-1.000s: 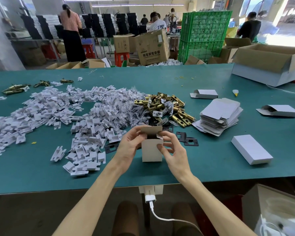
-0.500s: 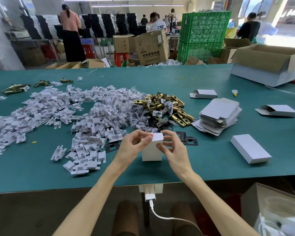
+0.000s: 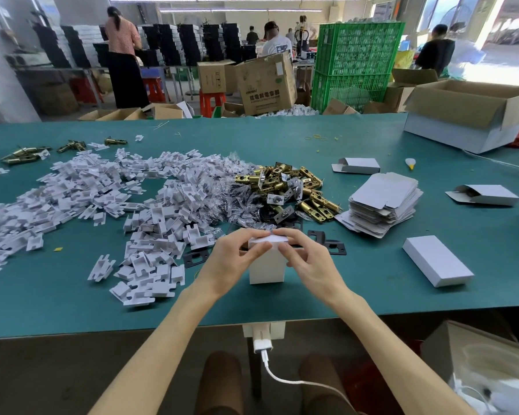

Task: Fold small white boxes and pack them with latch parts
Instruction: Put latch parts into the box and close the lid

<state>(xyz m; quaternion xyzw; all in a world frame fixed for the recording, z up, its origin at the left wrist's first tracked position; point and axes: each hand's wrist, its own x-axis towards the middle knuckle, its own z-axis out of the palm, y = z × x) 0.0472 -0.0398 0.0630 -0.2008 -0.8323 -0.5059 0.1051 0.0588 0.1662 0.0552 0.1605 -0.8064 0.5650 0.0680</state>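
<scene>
At ten o'clock on the table [image 3: 72,310] sprawl white plastic inserts [image 3: 102,199], unused. Dead centre, my left hand [image 3: 231,262] and right hand [image 3: 307,260] have fingers clamped on the top flap of an upright small white box [image 3: 267,269], closing it, I judge. Beyond, brass latches [image 3: 291,187] at twelve and flat blanks [image 3: 384,205] at two await; one closed box [image 3: 438,260] lies at three.

Bare forearms [image 3: 162,339] lead to the bare left hand [image 3: 232,260] and right hand [image 3: 310,263]; brown trousers [image 3: 219,381] cover the knees.
</scene>
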